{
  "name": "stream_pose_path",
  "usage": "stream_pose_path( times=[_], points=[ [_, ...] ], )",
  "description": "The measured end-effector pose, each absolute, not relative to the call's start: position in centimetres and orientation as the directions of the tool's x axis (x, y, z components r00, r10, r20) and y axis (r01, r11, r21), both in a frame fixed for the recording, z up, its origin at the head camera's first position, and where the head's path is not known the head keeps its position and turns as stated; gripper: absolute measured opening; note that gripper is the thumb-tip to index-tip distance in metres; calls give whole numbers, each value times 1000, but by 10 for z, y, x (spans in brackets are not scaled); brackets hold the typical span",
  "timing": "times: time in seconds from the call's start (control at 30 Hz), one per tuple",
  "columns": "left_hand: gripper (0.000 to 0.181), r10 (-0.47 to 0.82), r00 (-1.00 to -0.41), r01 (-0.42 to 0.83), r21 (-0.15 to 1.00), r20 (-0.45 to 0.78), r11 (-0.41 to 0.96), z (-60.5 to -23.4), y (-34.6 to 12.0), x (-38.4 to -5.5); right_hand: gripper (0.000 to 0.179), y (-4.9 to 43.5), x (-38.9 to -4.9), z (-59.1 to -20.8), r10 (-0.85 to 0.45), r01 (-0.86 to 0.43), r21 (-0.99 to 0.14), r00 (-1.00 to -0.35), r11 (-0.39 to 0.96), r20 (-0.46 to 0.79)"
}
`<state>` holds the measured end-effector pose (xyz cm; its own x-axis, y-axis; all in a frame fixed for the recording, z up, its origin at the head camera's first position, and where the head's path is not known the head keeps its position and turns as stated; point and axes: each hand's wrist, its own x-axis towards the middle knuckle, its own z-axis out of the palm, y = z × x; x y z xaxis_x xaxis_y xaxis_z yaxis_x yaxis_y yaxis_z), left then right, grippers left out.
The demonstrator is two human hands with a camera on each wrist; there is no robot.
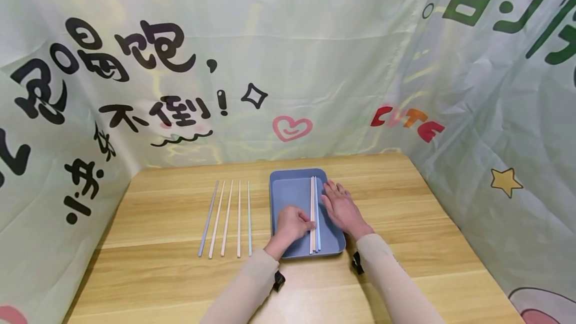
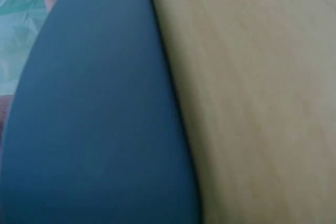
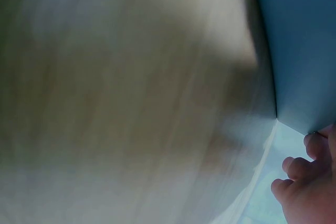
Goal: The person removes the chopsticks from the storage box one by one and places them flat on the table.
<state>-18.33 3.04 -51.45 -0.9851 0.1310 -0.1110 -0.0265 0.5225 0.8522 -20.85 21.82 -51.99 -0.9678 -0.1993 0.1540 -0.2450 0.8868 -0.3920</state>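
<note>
A blue rectangular tray [image 1: 290, 191] lies on the table, with several pale pink and blue chopsticks [image 1: 316, 239] side by side along its right part. My left hand [image 1: 291, 224] reaches over the tray from the front left. Its fingers are curled, and the thumb and fingertips pinch at the leftmost chopstick in that group. Along the tray's right rim rests my right hand [image 1: 344, 209], its fingers extended forward. The left wrist view is mostly the tray's outer wall [image 2: 100, 103]; fingers of the right hand [image 3: 310, 187] show beside the tray at the right wrist view's lower right.
Left of the tray, several separate chopsticks [image 1: 228, 219] lie roughly parallel on the wooden table [image 1: 157, 224], coloured blue, pale pink and light green-blue. Printed cloth [image 1: 243, 64] hangs behind the table and along both sides.
</note>
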Motion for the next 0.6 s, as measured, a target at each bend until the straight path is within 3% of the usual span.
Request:
stream_pose_path(
  times=[0.2, 0.6],
  points=[
    [25, 91, -988, -48, 815, -123, 577, -516, 33, -183, 55, 218, -208, -520, -197, -242, -397, -969, 885, 150],
    [26, 99, -981, -96, 868, -164, 487, -519, 30, -184, 55, 218, -209, -521, -201, -248, -400, -967, 882, 157]
  ],
)
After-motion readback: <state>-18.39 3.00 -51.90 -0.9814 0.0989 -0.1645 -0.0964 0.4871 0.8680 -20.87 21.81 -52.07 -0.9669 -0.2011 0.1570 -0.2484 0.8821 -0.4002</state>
